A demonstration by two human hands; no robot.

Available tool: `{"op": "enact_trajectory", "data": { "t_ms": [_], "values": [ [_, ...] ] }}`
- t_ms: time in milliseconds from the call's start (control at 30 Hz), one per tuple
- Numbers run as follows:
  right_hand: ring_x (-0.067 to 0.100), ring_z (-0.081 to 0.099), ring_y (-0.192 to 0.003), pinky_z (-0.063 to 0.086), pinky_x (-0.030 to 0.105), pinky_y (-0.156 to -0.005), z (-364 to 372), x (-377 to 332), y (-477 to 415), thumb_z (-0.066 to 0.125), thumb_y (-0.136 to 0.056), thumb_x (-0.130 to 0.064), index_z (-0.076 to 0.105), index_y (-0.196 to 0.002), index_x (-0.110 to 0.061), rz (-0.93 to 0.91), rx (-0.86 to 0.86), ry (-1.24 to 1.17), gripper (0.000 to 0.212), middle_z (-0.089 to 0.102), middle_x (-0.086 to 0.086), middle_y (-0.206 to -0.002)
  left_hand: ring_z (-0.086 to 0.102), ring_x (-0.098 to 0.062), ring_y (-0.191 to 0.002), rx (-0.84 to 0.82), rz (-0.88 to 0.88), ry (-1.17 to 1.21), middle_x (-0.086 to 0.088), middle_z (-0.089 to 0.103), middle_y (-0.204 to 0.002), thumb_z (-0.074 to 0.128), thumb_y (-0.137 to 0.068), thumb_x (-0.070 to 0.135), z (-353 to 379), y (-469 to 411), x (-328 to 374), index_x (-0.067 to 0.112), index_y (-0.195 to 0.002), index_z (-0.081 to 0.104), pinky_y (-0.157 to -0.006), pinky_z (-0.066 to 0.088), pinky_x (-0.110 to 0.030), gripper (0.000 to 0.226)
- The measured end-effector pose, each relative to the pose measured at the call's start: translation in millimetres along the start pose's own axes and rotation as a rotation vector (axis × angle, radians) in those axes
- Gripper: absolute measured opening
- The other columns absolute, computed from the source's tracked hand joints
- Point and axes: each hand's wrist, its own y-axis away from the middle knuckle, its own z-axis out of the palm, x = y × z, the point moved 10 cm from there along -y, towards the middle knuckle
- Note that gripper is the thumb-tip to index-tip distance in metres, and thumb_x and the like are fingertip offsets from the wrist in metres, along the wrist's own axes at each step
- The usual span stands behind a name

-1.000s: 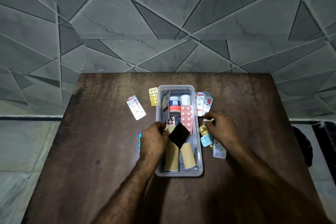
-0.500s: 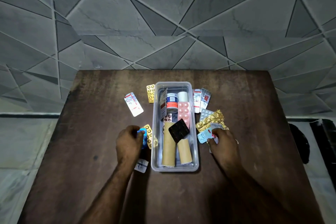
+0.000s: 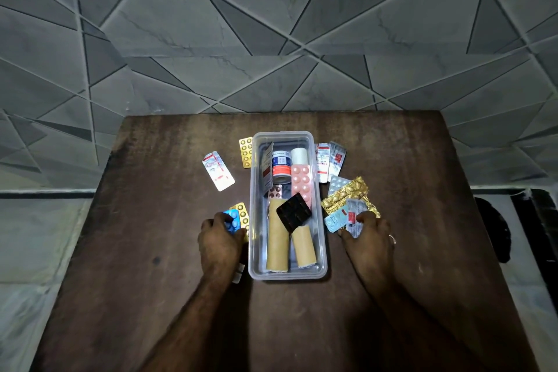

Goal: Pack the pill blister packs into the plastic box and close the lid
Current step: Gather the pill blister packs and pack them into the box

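Plastic box (image 3: 256,251): a clear oblong box is set lengthwise at the middle of the brown table (image 3: 151,296), nearer the far edge than the near one; no lid is seen on it.
Inside the box: two tan cardboard tubes (image 3: 277,238) are laid at the near end, with a black blister pack (image 3: 293,212) tilted across them; a pink blister pack (image 3: 301,182), a labelled jar (image 3: 281,167) and a white roll (image 3: 299,155) are seen toward the far end.
Left hand (image 3: 220,246): it is curled just beside the box's left wall, and a blue blister pack (image 3: 232,220) is pinched at the fingertips; a gold blister pack (image 3: 244,216) is partly covered by it.
Right hand (image 3: 370,240): it is placed to the right of the box, with the fingers closed on a silver blister pack (image 3: 354,217), beside a pale blue pack (image 3: 334,219).
Right of the box: a crumpled gold foil strip (image 3: 347,196) is spread on the table, with a white-pill pack (image 3: 338,183) and two red-printed packs (image 3: 329,161) beyond it toward the far edge.
Left of the box: a yellow pack (image 3: 245,151) is laid close to the far left corner of the box, and a white-and-red pack (image 3: 218,170) lies further left.
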Motion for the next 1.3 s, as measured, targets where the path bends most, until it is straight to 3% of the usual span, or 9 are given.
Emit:
{"op": "enact_trajectory", "data": {
  "t_ms": [133,267,500,633,700,1000,1200,1300],
  "values": [
    [0.037,0.056,-0.110,0.045,0.044,-0.095,-3,-2,-2,0.077,-0.075,-0.034,0.057,-0.115,-0.016,0.009,-0.006,-0.029,0.048,0.056,0.017,-0.117,0.058,-0.025,-0.095,-0.004,-0.009,0.040,-0.016,0.063,-0.111,0.079,-0.075,0.017,-3,-1,0,0.013,-0.108,0.064,-0.076,0.038,-0.025,0.036],
    [0.035,0.057,-0.109,0.047,0.043,-0.096,-7,-5,-2,0.079,-0.073,-0.034,0.058,-0.114,-0.017,0.029,-0.019,-0.102,0.049,0.056,0.015,-0.118,0.044,-0.010,-0.083,-0.005,0.001,0.078,-0.012,0.064,-0.108,0.080,-0.071,0.017,-3,-2,-6,0.016,-0.103,0.064,-0.075,0.034,-0.021,0.035],
    [0.021,0.056,-0.107,0.049,0.037,-0.092,-30,-39,7,0.079,-0.072,-0.038,0.058,-0.110,-0.026,-0.053,0.028,-0.273,0.045,0.059,0.004,-0.117,0.062,-0.027,-0.092,0.019,-0.044,0.146,-0.007,0.067,-0.098,0.075,-0.069,0.009,-11,-6,-17,0.017,-0.099,0.061,-0.078,0.049,-0.032,0.034],
    [0.012,0.052,-0.099,0.041,0.022,-0.083,-43,-75,17,0.081,-0.073,-0.032,0.060,-0.108,-0.023,-0.156,0.030,-0.352,0.042,0.055,0.000,-0.114,0.059,-0.022,-0.081,-0.014,-0.113,0.205,0.002,0.064,-0.089,0.073,-0.074,0.009,-13,-1,-20,0.014,-0.099,0.056,-0.070,0.041,-0.027,0.031],
    [0.013,0.053,-0.099,0.041,0.021,-0.083,-42,-90,23,0.081,-0.072,-0.029,0.060,-0.107,-0.021,-0.196,0.015,-0.354,0.042,0.054,0.000,-0.113,0.062,-0.024,-0.082,-0.029,-0.144,0.237,0.001,0.065,-0.087,0.074,-0.073,0.010,-11,0,-23,0.017,-0.096,0.054,-0.070,0.042,-0.028,0.031],
    [0.026,0.055,-0.107,0.047,0.038,-0.092,-5,-121,55,0.069,-0.080,-0.043,0.051,-0.120,-0.024,-0.381,-0.137,-0.067,0.049,0.052,0.004,-0.118,0.070,-0.021,-0.082,-0.049,-0.159,0.415,0.002,0.071,-0.085,0.077,-0.073,0.009,-27,-2,-17,0.024,-0.097,0.063,-0.079,0.060,-0.043,0.031],
    [0.030,0.054,-0.112,0.036,0.045,-0.096,-2,-126,62,0.059,-0.082,-0.048,0.047,-0.126,-0.029,-0.419,-0.091,0.126,0.049,0.053,0.003,-0.123,0.069,-0.024,-0.077,-0.098,-0.108,0.626,-0.010,0.071,-0.089,0.076,-0.078,0.003,-37,8,15,0.017,-0.099,0.066,-0.070,0.060,-0.039,0.027],
    [0.031,0.056,-0.109,0.036,0.046,-0.093,4,-123,63,0.059,-0.079,-0.050,0.048,-0.123,-0.029,-0.421,-0.069,0.208,0.050,0.056,0.004,-0.118,0.068,-0.023,-0.074,-0.181,-0.067,0.564,-0.007,0.070,-0.082,0.074,-0.079,0.003,-24,20,35,0.023,-0.091,0.065,-0.068,0.059,-0.037,0.025]
  ]
}}
